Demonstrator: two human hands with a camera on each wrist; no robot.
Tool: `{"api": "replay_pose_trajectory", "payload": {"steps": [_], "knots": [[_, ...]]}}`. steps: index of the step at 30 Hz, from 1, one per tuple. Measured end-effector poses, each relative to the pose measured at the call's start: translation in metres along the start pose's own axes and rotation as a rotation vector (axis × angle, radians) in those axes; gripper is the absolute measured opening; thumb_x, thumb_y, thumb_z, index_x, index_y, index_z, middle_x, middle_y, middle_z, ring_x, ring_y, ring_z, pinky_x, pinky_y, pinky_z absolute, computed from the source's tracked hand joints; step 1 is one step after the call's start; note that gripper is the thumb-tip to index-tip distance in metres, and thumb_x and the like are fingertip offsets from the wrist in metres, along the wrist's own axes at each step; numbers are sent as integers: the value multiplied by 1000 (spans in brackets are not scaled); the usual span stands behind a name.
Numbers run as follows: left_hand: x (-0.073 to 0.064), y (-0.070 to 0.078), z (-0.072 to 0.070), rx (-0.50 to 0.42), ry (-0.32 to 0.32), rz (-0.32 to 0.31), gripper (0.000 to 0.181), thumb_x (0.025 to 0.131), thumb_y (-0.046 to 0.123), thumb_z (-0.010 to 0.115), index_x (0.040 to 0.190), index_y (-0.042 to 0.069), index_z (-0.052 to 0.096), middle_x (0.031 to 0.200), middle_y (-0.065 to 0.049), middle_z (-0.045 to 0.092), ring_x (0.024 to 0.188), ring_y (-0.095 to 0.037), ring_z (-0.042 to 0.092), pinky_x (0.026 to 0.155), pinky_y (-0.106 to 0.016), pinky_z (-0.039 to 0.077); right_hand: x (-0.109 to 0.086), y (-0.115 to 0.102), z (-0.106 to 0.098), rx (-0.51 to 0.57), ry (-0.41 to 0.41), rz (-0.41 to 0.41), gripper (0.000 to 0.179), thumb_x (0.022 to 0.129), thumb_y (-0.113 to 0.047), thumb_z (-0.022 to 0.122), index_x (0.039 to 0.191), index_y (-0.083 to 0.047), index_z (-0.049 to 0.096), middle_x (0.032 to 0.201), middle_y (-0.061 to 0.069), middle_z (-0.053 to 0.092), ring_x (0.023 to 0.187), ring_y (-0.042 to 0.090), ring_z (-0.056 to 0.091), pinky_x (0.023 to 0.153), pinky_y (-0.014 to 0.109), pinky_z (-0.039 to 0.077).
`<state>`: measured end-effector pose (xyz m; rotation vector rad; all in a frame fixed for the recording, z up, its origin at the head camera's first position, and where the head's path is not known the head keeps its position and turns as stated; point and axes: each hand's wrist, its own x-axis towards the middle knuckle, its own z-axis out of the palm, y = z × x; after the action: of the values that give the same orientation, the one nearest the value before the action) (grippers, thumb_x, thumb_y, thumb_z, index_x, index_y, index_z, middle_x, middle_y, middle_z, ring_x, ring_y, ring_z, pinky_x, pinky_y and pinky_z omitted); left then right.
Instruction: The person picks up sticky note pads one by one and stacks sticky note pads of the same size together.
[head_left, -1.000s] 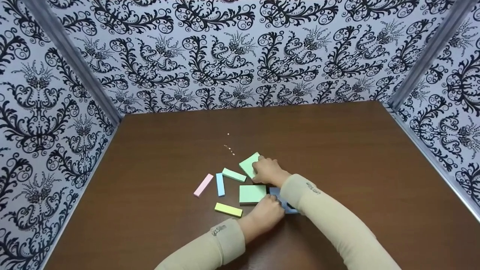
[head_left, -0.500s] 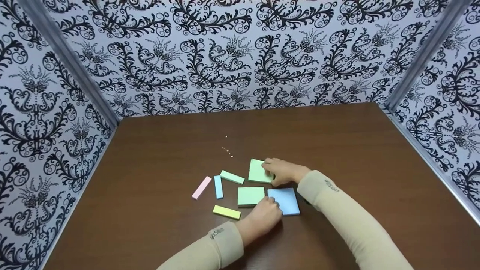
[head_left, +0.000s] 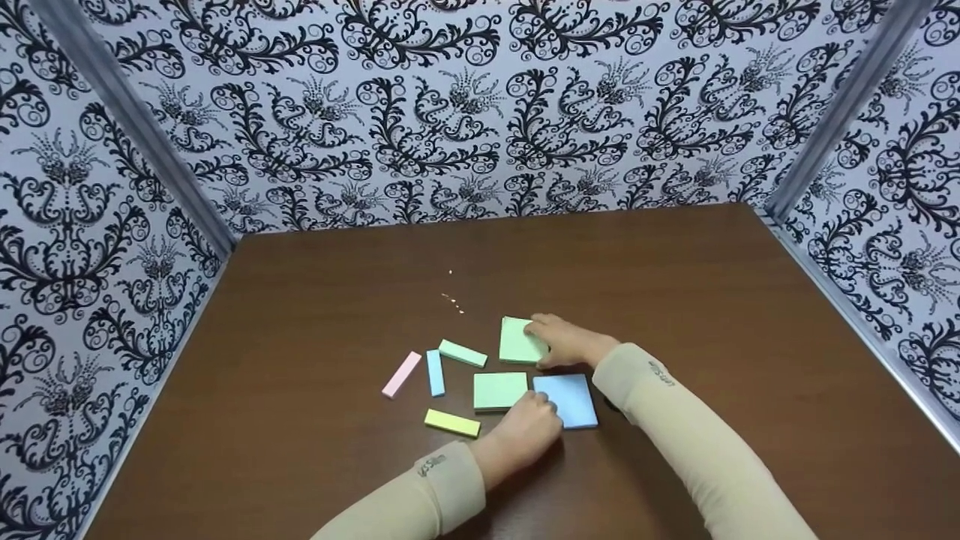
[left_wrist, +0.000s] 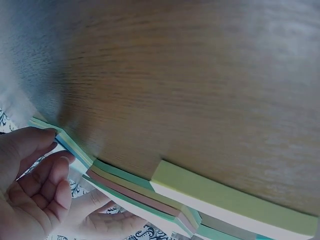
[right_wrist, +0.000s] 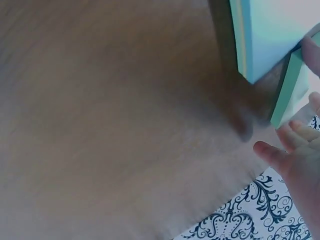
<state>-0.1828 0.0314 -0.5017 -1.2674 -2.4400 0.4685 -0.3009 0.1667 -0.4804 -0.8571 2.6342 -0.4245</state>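
Left of centre at the front, my left hand [head_left: 527, 429] has its thumb and fingertips at the near-left corner of a blue sticky note pad [head_left: 574, 397]. In the left wrist view, the thumb and index fingertip are against that pad's layered edge [left_wrist: 75, 150]. A green sticky note pad [head_left: 499, 391] lies just left of the blue one. Behind them is another green sticky note pad [head_left: 516, 341]. My right hand [head_left: 571, 345] holds its right side, thumb at the near edge and fingers at the far one. The right wrist view shows this green pad [right_wrist: 290, 95] beside the blue pad [right_wrist: 280, 35].
Narrow sticky note strips lie to the left: pink [head_left: 401, 375], light blue [head_left: 435, 373], green [head_left: 463, 353] and yellow [head_left: 452, 423]. Small pale crumbs [head_left: 453, 301] dot the brown table [head_left: 315, 300]. Patterned walls [head_left: 420, 112] enclose the back and sides.
The rear green pad has turned from slanted to nearly straight and shifted right with my right hand. The right arm has uncovered the blue pad. My left hand has hardly moved.
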Motion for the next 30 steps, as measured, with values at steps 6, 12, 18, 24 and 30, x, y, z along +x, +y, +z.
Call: {"api": "replay_pose_trajectory", "payload": {"steps": [6,12,18,24,30], "knots": [[0,-1,-1,10,6,-13,15,80,18,61,68,25,67,68,9,59,64,-9,51,57,-23,38,-1,2,0,-16,-2,15,60,85,-20,64,135,1,38,144,25,27,134,39,22,107,54,15],[1,-2,-2,14,1,-6,13,79,19,62,69,24,68,69,9,59,64,-9,51,58,-23,38,-7,9,-6,-30,-28,-7,60,84,-20,63,134,1,38,142,23,30,132,39,24,105,52,21],[1,-1,-1,-11,-13,-9,12,80,19,61,71,24,69,70,8,59,66,-10,52,59,-23,38,-18,19,-10,-29,-46,-40,59,80,-17,66,130,2,41,128,18,41,117,34,40,91,46,35],[0,0,-2,-21,-17,-13,12,80,20,62,72,24,69,71,8,59,66,-10,51,59,-23,39,-35,23,-10,-24,34,-134,59,73,-16,70,122,4,44,113,13,47,98,27,43,82,41,37],[-2,-1,-3,-20,-39,-24,12,81,21,61,72,25,68,72,8,58,68,-10,51,61,-23,38,-54,18,-9,-71,43,-195,62,70,-17,70,122,6,44,114,15,47,100,29,44,85,43,37]]}}
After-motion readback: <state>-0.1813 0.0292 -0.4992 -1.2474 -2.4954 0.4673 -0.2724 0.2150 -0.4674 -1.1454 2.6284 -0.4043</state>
